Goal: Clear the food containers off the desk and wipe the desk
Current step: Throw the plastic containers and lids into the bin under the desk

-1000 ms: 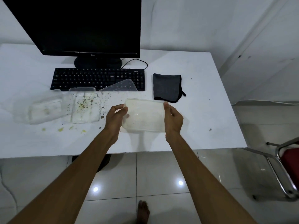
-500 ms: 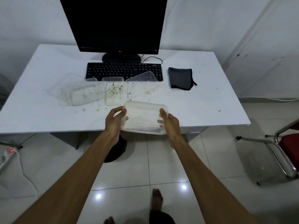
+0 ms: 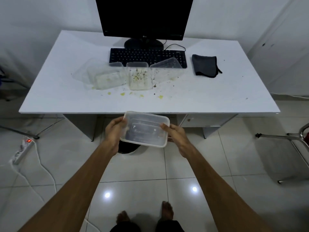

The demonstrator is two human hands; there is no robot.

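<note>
A person stands on the tiled floor (image 3: 137, 166) in front of a white bench (image 3: 217, 91), both arms extended. The left hand (image 3: 114, 133) and right hand (image 3: 177, 136) hold 1 clear plastic container (image 3: 145, 129) between them, each hand's fingers curled around a short end; it is held in the air just off the bench's near edge, above a dark round object (image 3: 127, 148) on the floor. On the bench, 2 soiled containers (image 3: 138, 76) and several clear lids (image 3: 167, 64) lie side by side just in front of a black keyboard (image 3: 147, 56), with yellow-green food scraps (image 3: 142, 95) scattered near them. A folded dark cloth (image 3: 205, 66) lies to the right of the keyboard. A black monitor (image 3: 143, 15) stands behind. A power strip (image 3: 23, 149) lies on the floor at left.
</note>
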